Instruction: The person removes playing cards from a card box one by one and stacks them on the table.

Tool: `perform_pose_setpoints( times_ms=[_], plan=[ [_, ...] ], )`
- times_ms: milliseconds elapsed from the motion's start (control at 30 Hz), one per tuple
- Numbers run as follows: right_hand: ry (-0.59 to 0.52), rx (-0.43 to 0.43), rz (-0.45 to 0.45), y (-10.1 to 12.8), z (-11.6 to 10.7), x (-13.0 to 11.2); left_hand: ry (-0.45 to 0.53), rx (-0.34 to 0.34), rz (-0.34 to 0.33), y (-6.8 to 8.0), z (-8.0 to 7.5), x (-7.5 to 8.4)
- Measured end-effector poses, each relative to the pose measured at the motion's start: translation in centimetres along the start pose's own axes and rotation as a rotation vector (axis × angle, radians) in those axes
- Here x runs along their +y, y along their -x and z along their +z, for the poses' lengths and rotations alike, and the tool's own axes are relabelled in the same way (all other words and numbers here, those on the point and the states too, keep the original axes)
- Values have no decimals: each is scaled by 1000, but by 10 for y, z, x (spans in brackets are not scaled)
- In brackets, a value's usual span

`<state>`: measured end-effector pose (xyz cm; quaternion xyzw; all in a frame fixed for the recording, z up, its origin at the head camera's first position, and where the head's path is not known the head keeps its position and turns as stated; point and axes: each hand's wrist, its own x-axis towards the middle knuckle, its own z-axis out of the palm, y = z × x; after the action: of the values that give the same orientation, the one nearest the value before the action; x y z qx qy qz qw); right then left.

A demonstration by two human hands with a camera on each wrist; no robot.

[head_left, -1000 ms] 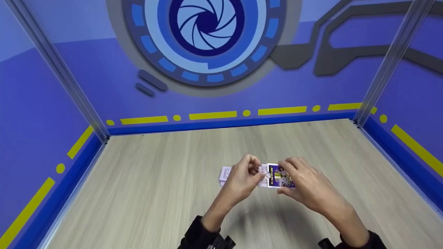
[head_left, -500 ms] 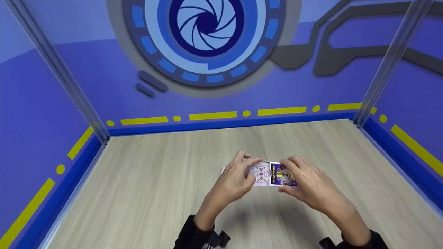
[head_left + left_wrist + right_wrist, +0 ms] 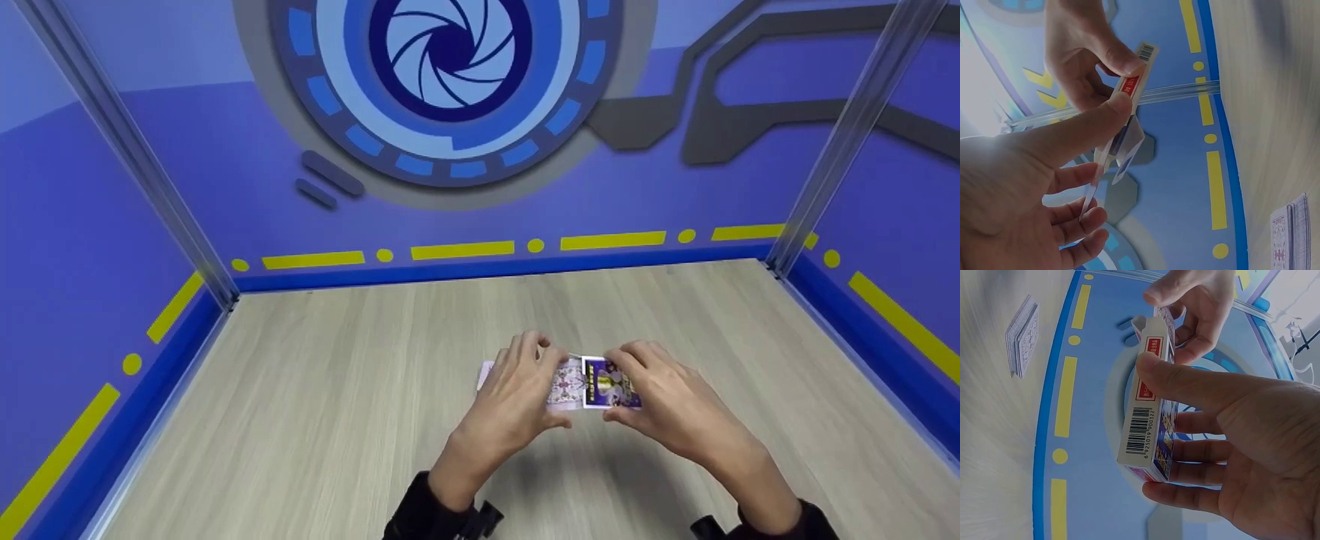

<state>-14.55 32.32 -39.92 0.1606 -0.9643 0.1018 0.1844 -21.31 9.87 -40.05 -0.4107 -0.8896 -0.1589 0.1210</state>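
Card box (image 3: 1148, 405) sits up off the table, held in the air between both hands, and everything else I place from it. The right hand (image 3: 679, 416) clamps the box at its closed, barcode end, thumb (image 3: 1185, 379) pressed along the narrow side panel and the other fingers curled under the far face. The left hand (image 3: 517, 401) works at the box's open end, thumb and fingers pinching the cards (image 3: 564, 381) that stick out of its mouth; from the left wrist view the box's flap (image 3: 1129, 149) hangs loose below that thumb. So the two hands are close together, each gripping its own end, nearly touching across the box.

To my eye the box is light, thin cardboard: stiff enough along its edges but easy to crush on the broad faces, so the narrow sides, where the right thumb already bears, look like the sound place to hold. The cards look glossy and slippery, likely to fan or spill if pinched only at a corner; a grip across the short edge of the whole bundle seems safer.

Left of the box and partly behind the left hand, a stack of cards (image 3: 1023, 336) lies flat on the wooden table (image 3: 315, 420). Beyond the box rises the blue wall (image 3: 225, 172) with yellow dashes.
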Motion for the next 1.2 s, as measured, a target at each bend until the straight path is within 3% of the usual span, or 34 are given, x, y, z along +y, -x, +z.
perform_pose_setpoints(
  times_ms=[300,633,800,1200],
  plan=[
    [3,23,-2,0,-2,4,-49,31,23,0,-1,-7],
    [-23,30,73,2,-12,13,16,128,51,-1,-8,-30],
    [-10,47,94,4,-16,17,46,99,-7,-4,-4,-44],
    [4,31,124,8,-18,19,116,-31,-124,-10,29,-76]
  ],
)
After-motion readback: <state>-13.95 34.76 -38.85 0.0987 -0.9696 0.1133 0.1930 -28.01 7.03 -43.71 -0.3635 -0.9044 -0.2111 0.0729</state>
